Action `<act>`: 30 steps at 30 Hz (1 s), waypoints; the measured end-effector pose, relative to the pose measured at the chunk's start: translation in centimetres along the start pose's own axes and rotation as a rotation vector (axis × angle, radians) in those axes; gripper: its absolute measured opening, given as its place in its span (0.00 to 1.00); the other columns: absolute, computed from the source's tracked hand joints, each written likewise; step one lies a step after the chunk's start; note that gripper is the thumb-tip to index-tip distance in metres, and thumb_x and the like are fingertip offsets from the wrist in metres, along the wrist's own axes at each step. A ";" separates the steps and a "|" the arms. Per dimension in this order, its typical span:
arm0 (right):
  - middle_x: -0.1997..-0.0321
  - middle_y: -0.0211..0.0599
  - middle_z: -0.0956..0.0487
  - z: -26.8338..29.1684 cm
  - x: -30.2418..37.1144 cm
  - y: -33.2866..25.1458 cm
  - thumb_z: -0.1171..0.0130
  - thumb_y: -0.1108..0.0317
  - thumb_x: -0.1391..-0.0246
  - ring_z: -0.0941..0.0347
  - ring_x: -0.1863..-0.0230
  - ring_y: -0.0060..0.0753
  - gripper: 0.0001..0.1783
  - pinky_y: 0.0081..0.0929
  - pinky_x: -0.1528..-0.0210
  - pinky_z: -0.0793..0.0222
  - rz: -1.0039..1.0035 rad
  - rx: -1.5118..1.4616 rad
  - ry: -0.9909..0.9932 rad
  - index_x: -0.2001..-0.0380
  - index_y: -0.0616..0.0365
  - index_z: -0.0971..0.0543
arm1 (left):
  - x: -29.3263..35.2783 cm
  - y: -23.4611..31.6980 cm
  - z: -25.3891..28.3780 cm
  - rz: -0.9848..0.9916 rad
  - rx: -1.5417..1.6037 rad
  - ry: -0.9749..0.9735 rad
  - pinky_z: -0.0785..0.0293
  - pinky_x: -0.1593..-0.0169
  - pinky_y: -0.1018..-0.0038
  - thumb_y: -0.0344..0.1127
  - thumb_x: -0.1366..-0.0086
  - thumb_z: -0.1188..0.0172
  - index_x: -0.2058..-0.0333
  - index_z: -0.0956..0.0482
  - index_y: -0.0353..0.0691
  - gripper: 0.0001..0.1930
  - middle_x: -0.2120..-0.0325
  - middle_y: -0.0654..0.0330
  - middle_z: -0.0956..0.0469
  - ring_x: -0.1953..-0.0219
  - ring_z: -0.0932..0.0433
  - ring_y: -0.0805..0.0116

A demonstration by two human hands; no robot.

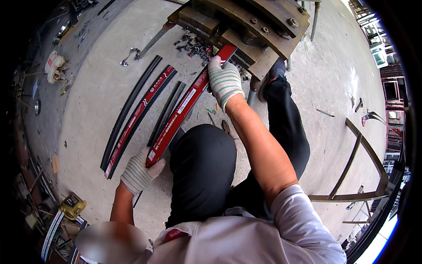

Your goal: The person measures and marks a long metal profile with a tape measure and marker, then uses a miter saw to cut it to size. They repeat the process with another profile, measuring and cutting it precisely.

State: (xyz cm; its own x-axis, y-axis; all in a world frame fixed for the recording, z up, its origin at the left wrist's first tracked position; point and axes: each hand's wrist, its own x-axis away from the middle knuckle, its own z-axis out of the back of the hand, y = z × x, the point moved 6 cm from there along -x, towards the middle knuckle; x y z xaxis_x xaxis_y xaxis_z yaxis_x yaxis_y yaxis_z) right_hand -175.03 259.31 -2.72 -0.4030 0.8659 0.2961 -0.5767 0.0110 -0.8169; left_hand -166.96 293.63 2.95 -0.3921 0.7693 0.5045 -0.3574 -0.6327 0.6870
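Note:
A long metal profile bar with red printed film (182,113) slants across the view between my two gloved hands. Its far end meets the heavy brown metal press (250,48). My right hand (225,81), in a striped knit glove, is closed around the bar close to the press. Around the near end of the bar my left hand (140,170) is closed, thumb on top. Left of the bar, on the floor, lie a red-filmed profile (143,112), a black profile (132,110) and a shorter dark profile (167,112), which the bar partly covers.
Dark offcuts (195,47) are heaped beneath the press. Pliers (227,127) lie on the concrete floor by my knee. An angled metal frame (365,163) rests at the right. A yellow jug (72,206) stands at the lower left, with clutter along that side.

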 end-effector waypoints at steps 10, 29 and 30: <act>0.61 0.72 0.18 0.3 0.4 -0.2 0.57 0.46 0.29 0.20 0.52 0.70 0.35 0.50 0.45 0.27 -0.066 -0.105 0.008 0.58 0.76 0.19 | 0.2 0.3 -0.1 -0.008 -0.020 0.080 0.19 0.58 0.61 0.48 0.33 0.32 0.53 0.24 0.35 0.22 0.67 0.50 0.17 0.66 0.16 0.54; 0.73 0.54 0.18 1.1 0.0 -0.8 0.53 0.44 0.29 0.18 0.73 0.48 0.33 0.40 0.65 0.23 -0.107 -0.203 -0.071 0.58 0.71 0.21 | -3.6 1.9 0.0 -0.037 -0.040 0.011 0.19 0.54 0.59 0.44 0.30 0.36 0.50 0.24 0.34 0.19 0.63 0.44 0.17 0.62 0.16 0.48; 0.76 0.47 0.18 1.1 1.1 -1.3 0.52 0.44 0.29 0.19 0.79 0.39 0.32 0.36 0.71 0.24 -0.131 -0.276 -0.113 0.58 0.70 0.21 | -3.8 2.0 0.2 -0.048 -0.038 0.028 0.19 0.54 0.59 0.44 0.30 0.36 0.50 0.23 0.34 0.19 0.63 0.43 0.16 0.61 0.16 0.48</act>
State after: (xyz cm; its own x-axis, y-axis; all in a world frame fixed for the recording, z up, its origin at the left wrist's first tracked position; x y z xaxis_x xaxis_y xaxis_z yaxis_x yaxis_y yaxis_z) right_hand -175.47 259.67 -0.80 -0.4230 0.7876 0.4479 -0.4206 0.2672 -0.8670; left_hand -166.07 289.45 2.53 -0.3974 0.7963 0.4561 -0.4078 -0.5985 0.6896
